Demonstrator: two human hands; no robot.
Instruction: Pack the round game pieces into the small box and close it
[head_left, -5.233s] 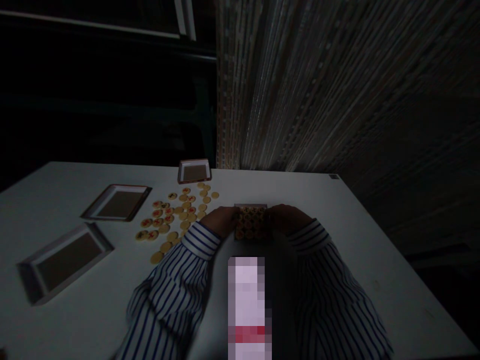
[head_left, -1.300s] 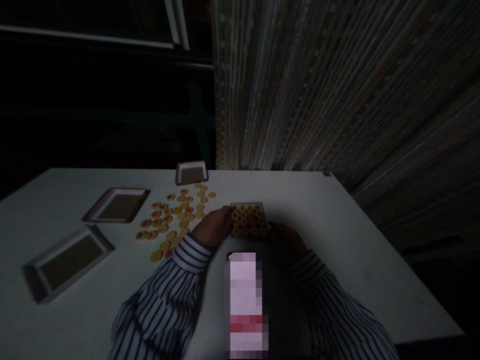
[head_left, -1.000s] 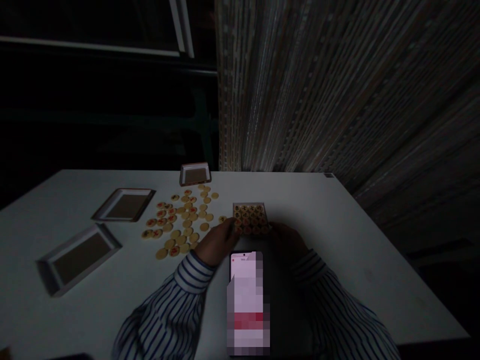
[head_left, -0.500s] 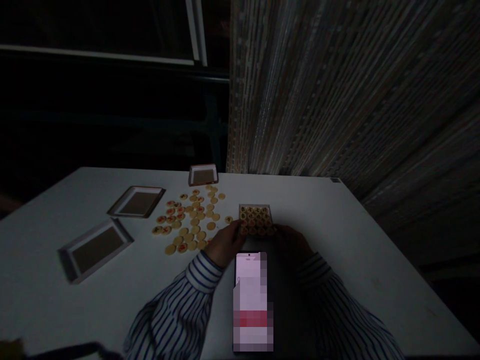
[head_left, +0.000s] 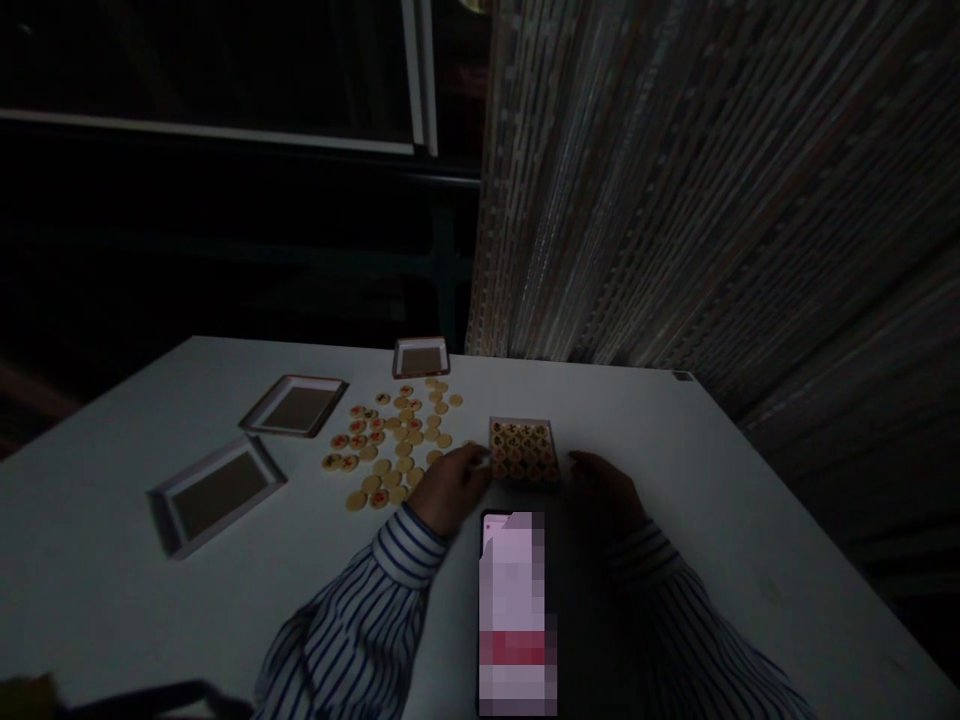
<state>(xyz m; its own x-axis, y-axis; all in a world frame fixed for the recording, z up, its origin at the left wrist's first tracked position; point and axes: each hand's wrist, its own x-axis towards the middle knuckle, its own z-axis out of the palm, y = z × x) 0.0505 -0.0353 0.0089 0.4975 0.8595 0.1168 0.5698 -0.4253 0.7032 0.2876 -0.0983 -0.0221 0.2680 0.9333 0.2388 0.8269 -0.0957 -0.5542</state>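
Observation:
A small tray packed with round yellow game pieces sits on the white table in front of me. My left hand lies at the tray's left edge with curled fingers pinching something small I cannot make out. My right hand rests on the table just right of the tray, dim, its fingers curled. Several loose yellow pieces with red and dark marks lie scattered to the left of the tray.
Three empty shallow trays stand on the left: a near one, a middle one and a small far one. A lit phone lies between my striped sleeves. A ribbed wall rises behind the table.
Both hands held the filled tray at first; they have since drawn back toward me, the left to its left edge, the right off to the side. The view shifted left.

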